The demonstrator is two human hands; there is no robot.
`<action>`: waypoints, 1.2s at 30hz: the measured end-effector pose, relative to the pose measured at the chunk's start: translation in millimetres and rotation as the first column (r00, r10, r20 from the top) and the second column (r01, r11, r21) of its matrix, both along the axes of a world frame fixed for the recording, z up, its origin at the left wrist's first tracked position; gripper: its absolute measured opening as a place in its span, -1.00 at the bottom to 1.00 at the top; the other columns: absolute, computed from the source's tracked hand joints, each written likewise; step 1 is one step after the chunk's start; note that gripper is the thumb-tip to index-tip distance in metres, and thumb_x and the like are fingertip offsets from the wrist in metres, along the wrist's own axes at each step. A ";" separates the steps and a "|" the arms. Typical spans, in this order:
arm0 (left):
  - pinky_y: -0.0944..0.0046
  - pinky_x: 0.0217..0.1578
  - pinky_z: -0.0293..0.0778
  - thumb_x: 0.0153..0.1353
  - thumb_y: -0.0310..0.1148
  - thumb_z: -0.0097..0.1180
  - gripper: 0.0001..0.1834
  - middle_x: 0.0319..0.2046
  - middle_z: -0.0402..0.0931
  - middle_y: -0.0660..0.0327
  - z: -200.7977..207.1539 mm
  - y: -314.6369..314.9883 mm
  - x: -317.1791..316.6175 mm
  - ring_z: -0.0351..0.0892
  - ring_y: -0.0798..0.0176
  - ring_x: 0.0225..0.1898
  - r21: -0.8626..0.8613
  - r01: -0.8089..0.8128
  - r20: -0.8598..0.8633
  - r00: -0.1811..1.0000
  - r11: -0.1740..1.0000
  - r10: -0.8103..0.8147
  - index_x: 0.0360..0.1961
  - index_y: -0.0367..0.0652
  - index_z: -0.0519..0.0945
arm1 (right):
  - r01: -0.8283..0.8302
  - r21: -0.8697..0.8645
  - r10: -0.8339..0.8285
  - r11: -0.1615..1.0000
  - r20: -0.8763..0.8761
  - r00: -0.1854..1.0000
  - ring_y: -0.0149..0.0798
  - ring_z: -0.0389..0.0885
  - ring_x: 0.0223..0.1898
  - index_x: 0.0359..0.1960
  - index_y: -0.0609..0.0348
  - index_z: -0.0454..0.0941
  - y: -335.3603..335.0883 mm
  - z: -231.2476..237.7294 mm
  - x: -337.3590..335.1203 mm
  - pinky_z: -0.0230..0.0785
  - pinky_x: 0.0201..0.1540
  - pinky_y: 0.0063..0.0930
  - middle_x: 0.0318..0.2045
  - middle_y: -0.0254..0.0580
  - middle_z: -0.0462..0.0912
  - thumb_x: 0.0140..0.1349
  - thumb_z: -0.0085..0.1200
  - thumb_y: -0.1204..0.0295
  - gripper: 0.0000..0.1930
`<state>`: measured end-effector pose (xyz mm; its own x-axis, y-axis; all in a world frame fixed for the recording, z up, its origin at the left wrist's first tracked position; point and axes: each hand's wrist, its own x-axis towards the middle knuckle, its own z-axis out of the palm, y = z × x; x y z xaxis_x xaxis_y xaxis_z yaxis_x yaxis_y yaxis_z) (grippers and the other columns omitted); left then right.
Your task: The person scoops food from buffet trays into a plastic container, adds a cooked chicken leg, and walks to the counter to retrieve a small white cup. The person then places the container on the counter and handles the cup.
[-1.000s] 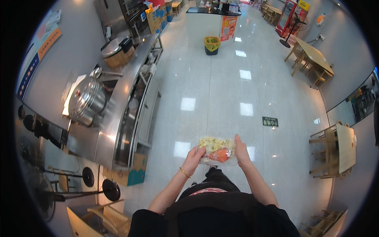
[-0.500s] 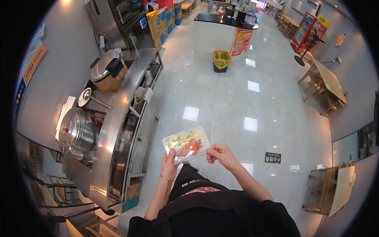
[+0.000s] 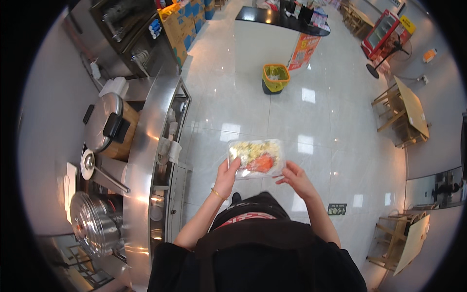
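A clear plastic takeaway container is held up in front of my body. Under its clear top lie pale yellow-green food and a red-orange portion toward the near right. My left hand grips its left near corner, thumb over the top and the other fingers hidden beneath. My right hand is at the container's right edge with fingers apart and pointing left. Whether its fingertips touch the edge I cannot tell.
On the left, a steel counter bears a large lidded cooker, a ladle and a shiny steel pot. A lined bin stands ahead before a black-topped counter. Wooden tables line the right wall.
The container has shifted right in the view and turned more level. My right hand's fingers have gone from pinched at its edge to spread. The counter and bin appear nearer.
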<state>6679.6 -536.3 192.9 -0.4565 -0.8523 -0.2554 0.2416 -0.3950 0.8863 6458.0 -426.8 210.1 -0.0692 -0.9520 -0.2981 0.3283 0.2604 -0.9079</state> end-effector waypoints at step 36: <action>0.29 -0.13 0.49 0.37 -0.19 -0.09 -0.49 0.00 0.48 0.06 -5.4 -754.6 -182.5 0.59 0.23 -0.14 -0.021 0.173 0.232 0.959 0.985 -0.163 0.23 -0.24 0.22 | 0.406 0.184 -0.445 0.895 0.331 0.832 -0.16 0.57 -0.07 0.01 0.35 0.41 -756.0 -68.6 -250.0 0.48 -0.03 -0.25 -0.05 -0.07 0.55 0.29 0.00 0.42 -0.69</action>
